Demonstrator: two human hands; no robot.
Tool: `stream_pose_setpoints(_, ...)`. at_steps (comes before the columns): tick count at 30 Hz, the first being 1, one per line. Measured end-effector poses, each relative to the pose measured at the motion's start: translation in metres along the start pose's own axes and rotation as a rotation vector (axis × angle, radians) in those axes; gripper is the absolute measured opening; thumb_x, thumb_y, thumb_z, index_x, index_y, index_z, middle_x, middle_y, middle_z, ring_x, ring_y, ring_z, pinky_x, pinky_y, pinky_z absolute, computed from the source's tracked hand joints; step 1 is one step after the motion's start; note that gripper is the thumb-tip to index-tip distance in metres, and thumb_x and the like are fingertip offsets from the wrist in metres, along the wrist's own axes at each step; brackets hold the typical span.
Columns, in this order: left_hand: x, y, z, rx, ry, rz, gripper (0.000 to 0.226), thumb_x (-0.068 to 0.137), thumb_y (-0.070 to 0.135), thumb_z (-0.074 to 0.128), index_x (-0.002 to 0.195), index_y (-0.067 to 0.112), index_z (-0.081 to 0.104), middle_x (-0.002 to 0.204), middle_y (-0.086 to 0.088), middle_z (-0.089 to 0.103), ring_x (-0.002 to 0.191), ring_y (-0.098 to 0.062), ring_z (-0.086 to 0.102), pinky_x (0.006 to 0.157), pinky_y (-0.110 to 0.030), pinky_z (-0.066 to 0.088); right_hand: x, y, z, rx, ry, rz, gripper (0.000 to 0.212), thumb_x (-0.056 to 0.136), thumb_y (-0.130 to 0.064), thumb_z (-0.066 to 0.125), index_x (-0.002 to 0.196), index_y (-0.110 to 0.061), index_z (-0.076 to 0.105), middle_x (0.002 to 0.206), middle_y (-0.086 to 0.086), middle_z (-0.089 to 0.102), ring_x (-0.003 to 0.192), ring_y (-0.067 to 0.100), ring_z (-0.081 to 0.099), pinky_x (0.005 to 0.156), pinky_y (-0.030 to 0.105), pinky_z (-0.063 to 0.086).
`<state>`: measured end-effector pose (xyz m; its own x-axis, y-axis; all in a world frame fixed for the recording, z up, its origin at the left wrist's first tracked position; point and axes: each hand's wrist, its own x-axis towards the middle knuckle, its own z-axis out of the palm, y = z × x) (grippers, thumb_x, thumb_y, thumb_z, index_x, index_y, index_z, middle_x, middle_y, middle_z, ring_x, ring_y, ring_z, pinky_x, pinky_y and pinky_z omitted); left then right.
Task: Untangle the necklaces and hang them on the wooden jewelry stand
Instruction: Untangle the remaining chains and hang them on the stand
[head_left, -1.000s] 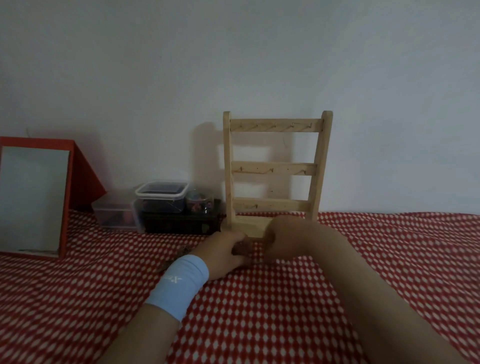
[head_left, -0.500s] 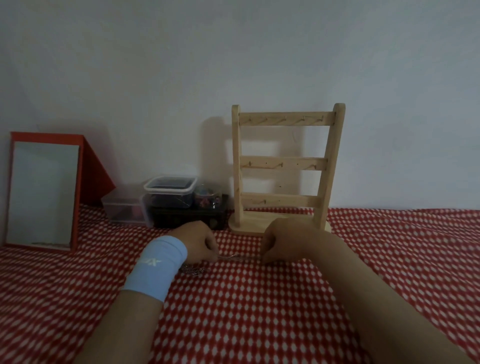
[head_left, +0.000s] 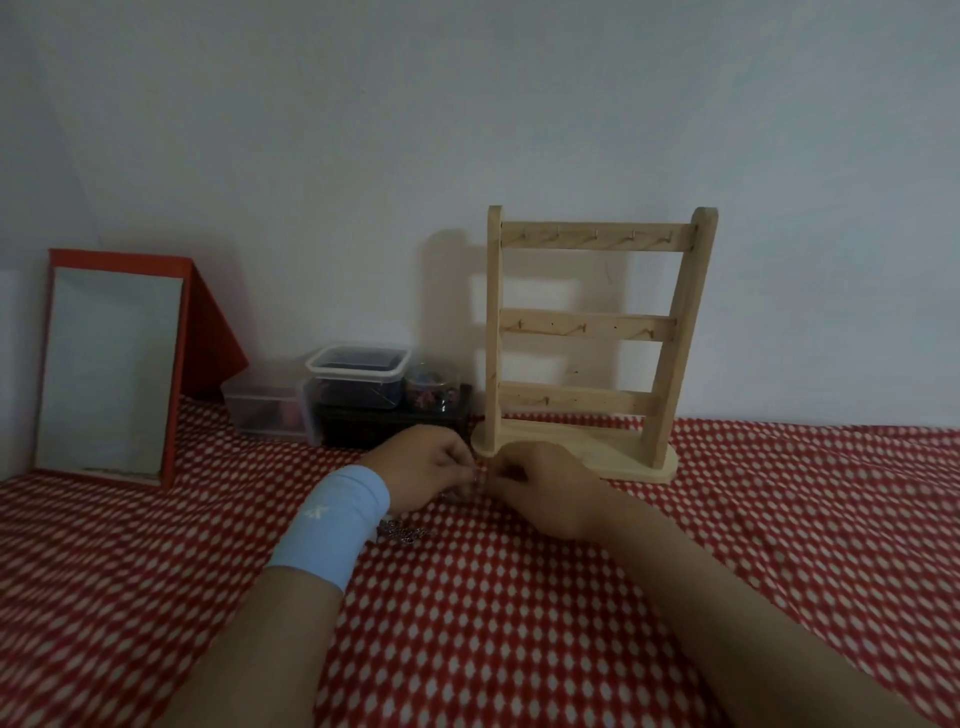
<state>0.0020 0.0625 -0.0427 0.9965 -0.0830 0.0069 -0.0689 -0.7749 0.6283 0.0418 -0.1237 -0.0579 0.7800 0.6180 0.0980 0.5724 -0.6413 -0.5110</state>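
Bunching on the red cloth beside the blue wristband lay the necklaces; beyond, left hand and right hand sat close together, fingers curled, apparently pinching one strand, the wooden jewelry stand upright just behind.

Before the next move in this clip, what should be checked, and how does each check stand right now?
1. Left hand and right hand both pinch a chain strand: ok.
2. Strand free of the necklace clump beside the left wrist: cannot tell.
3. Wooden stand upright on the cloth: ok.
4. Top-rail hooks bare: ok.
5. Any necklace hung on the stand: not ok.
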Motion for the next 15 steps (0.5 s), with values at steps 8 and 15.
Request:
stream_pose_setpoints(8, -0.004, 0.007, -0.008, -0.204, 0.005, 0.017, 0.015, 0.097, 0.022, 0.058, 0.097, 0.019, 0.074, 0.079, 0.005, 0.075, 0.066, -0.009, 0.066, 0.076, -0.02, 0.054, -0.004, 0.002, -0.024, 0.47, 0.092, 0.064, 0.017, 0.098, -0.025, 0.064, 0.086, -0.02, 0.074, 0.084, -0.007, 0.075, 0.08, 0.003, 0.069, 0.08, 0.022, 0.049)
stream_pose_setpoints(15, -0.003, 0.01, -0.011, -0.104, -0.001, -0.012, 0.032, 0.098, 0.037, 0.055, 0.079, 0.017, 0.073, 0.081, -0.012, 0.074, 0.064, -0.018, 0.06, 0.084, -0.043, 0.054, -0.005, 0.007, -0.03, 0.396, 0.014, 0.022, 0.018, 0.099, -0.03, 0.064, 0.098, -0.023, 0.08, 0.097, -0.012, 0.078, 0.092, 0.002, 0.072, 0.089, 0.025, 0.056)
